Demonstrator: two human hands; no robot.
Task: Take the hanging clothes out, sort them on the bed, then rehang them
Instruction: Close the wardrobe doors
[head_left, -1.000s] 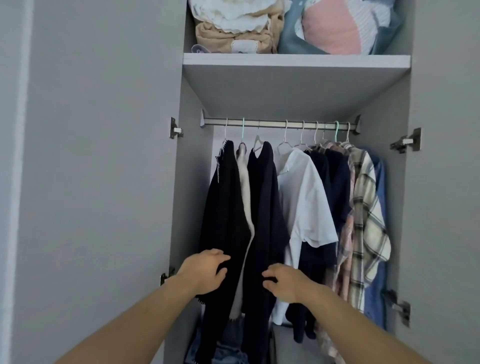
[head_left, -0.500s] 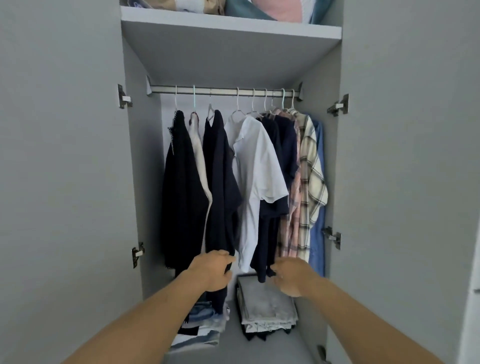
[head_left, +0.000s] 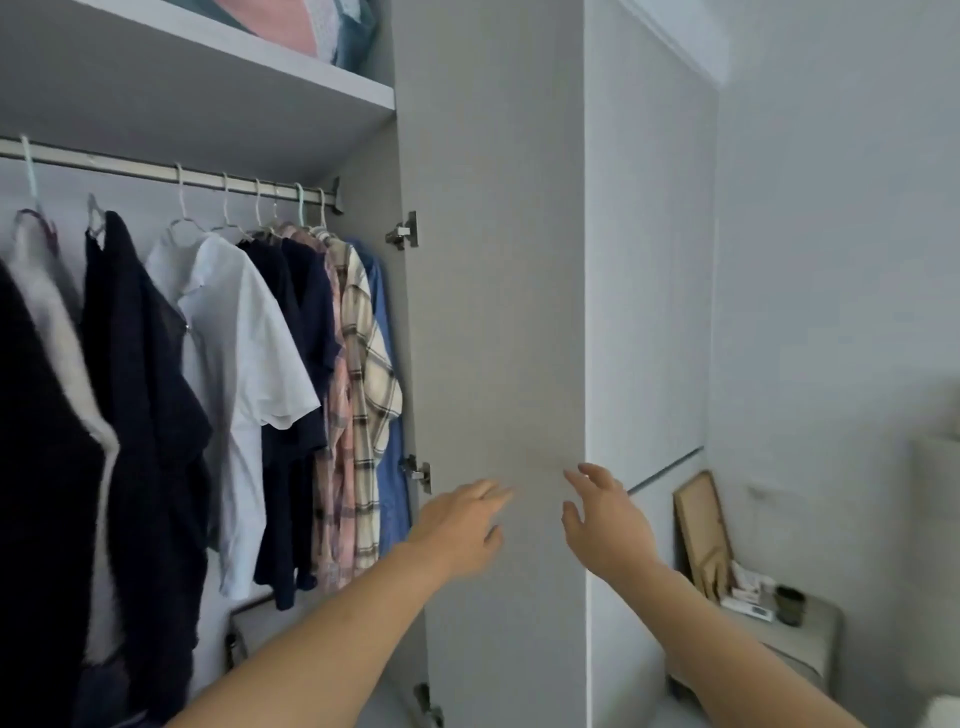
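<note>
Clothes (head_left: 244, 364) hung on the wardrobe rail (head_left: 156, 169), none taken out yet. Both hands, left (head_left: 460, 525) and right (head_left: 602, 519), reached empty with fingers spread toward the open door (head_left: 493, 260). Next, probably, came grasping a hanger.

Wardrobe door (head_left: 493, 312) matt, smooth laminate; rail (head_left: 156, 172) shiny metal; hinges (head_left: 405, 234) bright metal; white shirt (head_left: 244, 364) plain cloth; hangers (head_left: 182, 208) plastic.
</note>
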